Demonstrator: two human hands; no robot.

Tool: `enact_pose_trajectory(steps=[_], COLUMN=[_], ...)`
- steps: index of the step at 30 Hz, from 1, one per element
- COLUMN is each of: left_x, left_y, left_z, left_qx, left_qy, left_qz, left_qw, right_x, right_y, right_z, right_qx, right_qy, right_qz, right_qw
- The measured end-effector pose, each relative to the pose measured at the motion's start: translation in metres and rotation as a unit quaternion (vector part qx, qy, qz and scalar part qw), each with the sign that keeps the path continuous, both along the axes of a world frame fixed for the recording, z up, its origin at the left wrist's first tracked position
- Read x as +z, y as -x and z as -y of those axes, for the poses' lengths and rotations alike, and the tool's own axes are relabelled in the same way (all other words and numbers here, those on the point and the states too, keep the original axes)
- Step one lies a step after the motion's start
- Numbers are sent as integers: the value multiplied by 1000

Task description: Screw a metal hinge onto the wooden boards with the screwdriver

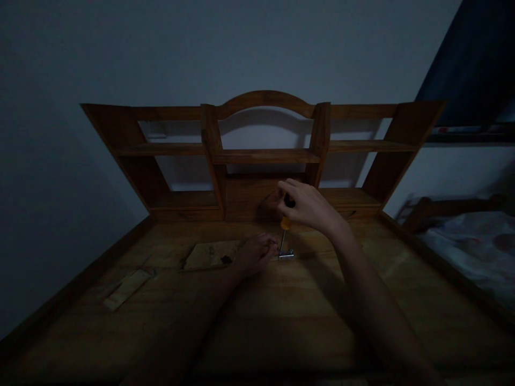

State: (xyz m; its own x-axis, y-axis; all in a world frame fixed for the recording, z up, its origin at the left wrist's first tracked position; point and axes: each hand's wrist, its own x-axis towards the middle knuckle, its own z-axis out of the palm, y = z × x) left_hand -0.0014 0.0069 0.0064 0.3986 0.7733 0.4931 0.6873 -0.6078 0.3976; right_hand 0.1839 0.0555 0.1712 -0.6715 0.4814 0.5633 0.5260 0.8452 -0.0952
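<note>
Forearms (372,289) foremost; right fingers (284,187) clasp screwdriver (285,223), left fingers (266,250) seemingly touch board (204,255).

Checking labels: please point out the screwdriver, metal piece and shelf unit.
Screwdriver (285,223): head view, yellow part of handle.
Metal piece (287,254): head view, its middle.
Shelf unit (265,156): head view, central shelf's front edge.

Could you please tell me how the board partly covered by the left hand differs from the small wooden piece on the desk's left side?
The board is clearly larger than the small wooden piece. The board lies nearly crosswise, while the small wooden piece lies at a slant. The left hand covers the board's right part; the small wooden piece lies apart from that hand. Both look pale and lie on the desk.
</note>
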Motion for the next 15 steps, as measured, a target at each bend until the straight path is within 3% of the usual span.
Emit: enact_pose_trajectory(steps=[8, 15], left_x=[2, -2], left_y=[-2, 0], left_z=[2, -1], left_qx=[5, 17], left_qy=[16, 18], left_qz=[25, 17], left_qw=[1000, 1000], right_x=[0, 1], right_y=[0, -1], right_z=[1, 5], right_qx=[-23, 14], right_qy=[7, 37], right_qz=[12, 6], right_qw=[1000, 999])
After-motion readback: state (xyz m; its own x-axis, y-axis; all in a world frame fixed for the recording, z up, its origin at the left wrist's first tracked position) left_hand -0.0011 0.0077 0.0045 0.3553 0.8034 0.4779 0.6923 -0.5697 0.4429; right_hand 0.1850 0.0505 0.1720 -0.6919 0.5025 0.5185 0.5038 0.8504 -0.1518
